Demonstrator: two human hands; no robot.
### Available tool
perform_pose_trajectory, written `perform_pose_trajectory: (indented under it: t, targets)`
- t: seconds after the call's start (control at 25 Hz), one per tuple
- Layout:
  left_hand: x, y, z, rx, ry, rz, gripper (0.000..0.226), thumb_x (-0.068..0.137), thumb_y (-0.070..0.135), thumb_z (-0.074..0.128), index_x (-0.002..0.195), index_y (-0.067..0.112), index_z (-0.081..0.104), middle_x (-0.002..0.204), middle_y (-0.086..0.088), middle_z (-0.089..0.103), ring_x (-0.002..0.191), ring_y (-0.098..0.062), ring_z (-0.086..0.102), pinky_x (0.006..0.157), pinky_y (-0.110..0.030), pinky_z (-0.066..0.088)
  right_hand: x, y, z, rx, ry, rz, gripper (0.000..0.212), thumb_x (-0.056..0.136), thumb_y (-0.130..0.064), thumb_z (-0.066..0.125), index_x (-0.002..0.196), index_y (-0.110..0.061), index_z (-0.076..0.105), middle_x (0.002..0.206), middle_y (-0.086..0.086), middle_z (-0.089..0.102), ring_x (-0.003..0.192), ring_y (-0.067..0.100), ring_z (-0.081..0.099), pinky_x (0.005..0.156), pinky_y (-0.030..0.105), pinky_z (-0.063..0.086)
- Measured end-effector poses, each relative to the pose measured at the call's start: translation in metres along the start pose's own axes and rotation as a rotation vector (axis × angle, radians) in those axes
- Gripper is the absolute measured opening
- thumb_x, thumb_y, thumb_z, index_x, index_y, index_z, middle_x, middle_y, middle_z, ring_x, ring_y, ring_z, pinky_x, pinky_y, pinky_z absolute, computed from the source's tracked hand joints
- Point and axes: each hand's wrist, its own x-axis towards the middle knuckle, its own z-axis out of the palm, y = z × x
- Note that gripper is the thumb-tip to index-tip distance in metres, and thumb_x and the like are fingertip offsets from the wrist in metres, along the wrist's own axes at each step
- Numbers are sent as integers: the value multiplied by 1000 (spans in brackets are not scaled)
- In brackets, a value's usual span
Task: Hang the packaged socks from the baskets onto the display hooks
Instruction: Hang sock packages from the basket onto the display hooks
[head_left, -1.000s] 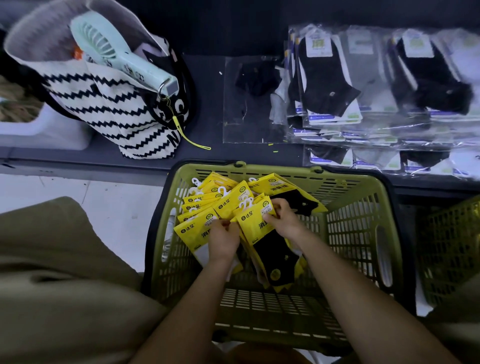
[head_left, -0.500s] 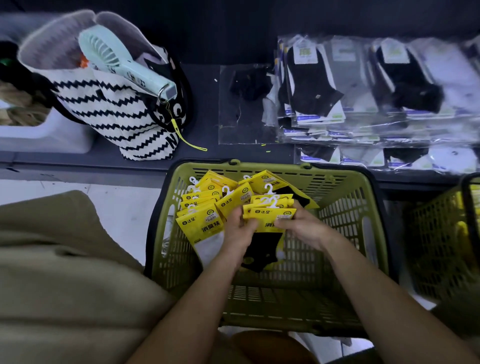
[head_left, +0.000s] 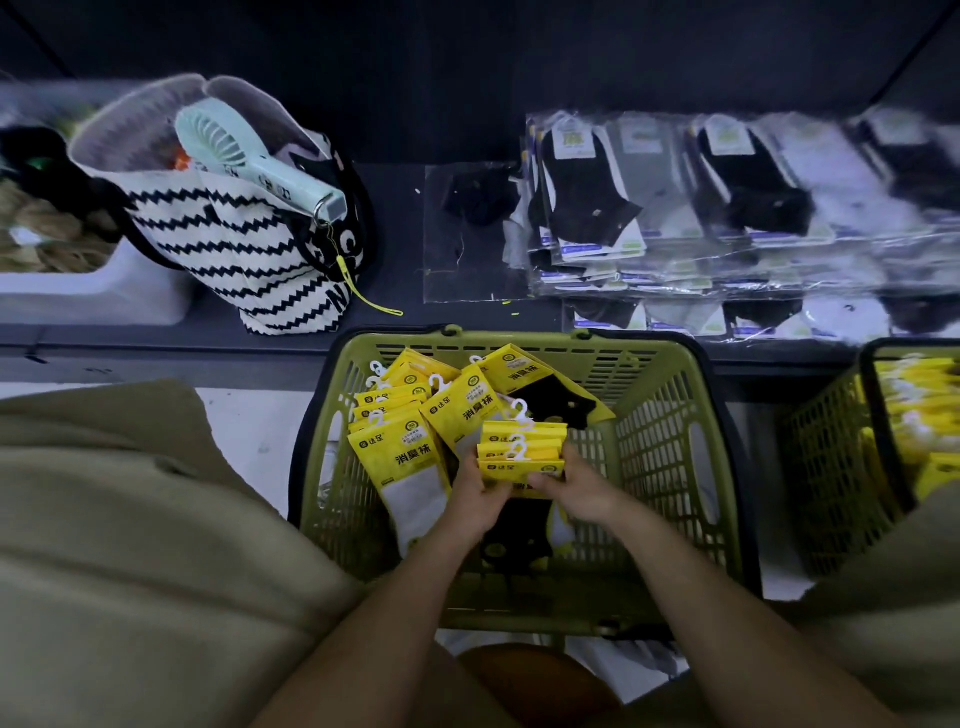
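A green plastic basket (head_left: 670, 447) stands in front of me with several yellow-carded sock packs (head_left: 410, 415) fanned along its left side. Above the basket's middle I hold a small squared-up stack of sock packs (head_left: 522, 453) with white plastic hooks on top and black socks hanging below. My left hand (head_left: 478, 493) grips the stack's left edge, and my right hand (head_left: 576, 491) grips its right edge. A second green basket (head_left: 831, 467) holding more yellow packs sits at the right edge.
On a dark shelf behind the basket lie clear-bagged black, grey and white socks (head_left: 675, 208). A zigzag-striped tote bag (head_left: 228, 234) with a pale green hand fan (head_left: 249, 156) stands at the left, next to a white tray (head_left: 88, 286). No display hooks show.
The stack has been gathered out of the fanned pile and squared between both hands, rising slightly. The view has shifted, bringing the second basket in at the right.
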Motion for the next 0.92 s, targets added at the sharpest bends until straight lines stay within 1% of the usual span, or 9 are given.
perform_pose_trajectory:
  t: [0.16,0.32,0.4,0.44,0.56,0.64,0.72,0.8,0.92]
  targets:
    - [0,2,-6,61,-13,-20,53,92,12,55,139,12,29,124,-1,48,120,-19,46,97,-30,39,-1,-8,-4,3,46,-49,54,90,-18,61,137,-13,35,131,4,54,121,16,48,100,30,38]
    - [3,32,-20,-8,58,115,51,91,14,57,136,14,34,122,1,50,113,-14,47,91,-29,39,-2,-40,-10,164,162,-164,57,83,-12,69,131,-10,38,117,-1,58,104,11,56,88,22,43]
    - [4,54,-27,-27,87,235,41,90,12,59,126,16,42,114,1,56,107,-15,53,87,-26,45,-4,-59,-13,266,299,-205,59,73,-9,78,116,-12,39,105,-1,62,92,9,60,79,18,49]
    - [4,65,-30,-44,103,288,34,89,10,60,119,18,45,109,2,59,103,-15,56,84,-23,47,-6,-70,-16,285,369,-223,61,68,-10,82,111,-15,39,101,-1,62,89,9,61,77,20,49]
    - [-1,99,-41,-121,138,392,25,87,12,64,103,26,51,98,10,64,87,1,64,73,-14,50,-13,-107,-25,258,504,-317,48,61,-19,86,93,-21,50,95,-1,66,88,14,64,77,31,51]
    - [-3,121,-49,-221,138,423,28,83,13,68,102,25,52,100,5,67,87,-2,66,74,-19,53,-22,-134,-30,290,529,-418,39,63,-19,85,85,-26,53,87,-7,68,79,7,65,69,22,51]
    - [-5,144,-58,-291,162,446,33,79,12,72,105,22,53,100,4,68,87,-7,67,72,-22,54,-32,-159,-35,348,507,-530,31,68,-14,82,85,-25,58,78,-10,71,72,-1,66,61,14,50]
    - [-8,167,-67,-312,173,485,35,78,16,73,105,25,53,99,7,68,86,-4,68,68,-18,53,-41,-183,-41,387,480,-611,26,72,-12,79,87,-25,62,77,-15,73,72,-1,68,59,13,50]
    - [-15,199,-83,-331,148,563,42,78,34,70,115,23,53,112,3,67,102,-14,65,82,-29,54,-53,-219,-55,404,459,-697,20,75,-14,77,86,-26,65,81,-11,74,77,5,70,61,18,53]
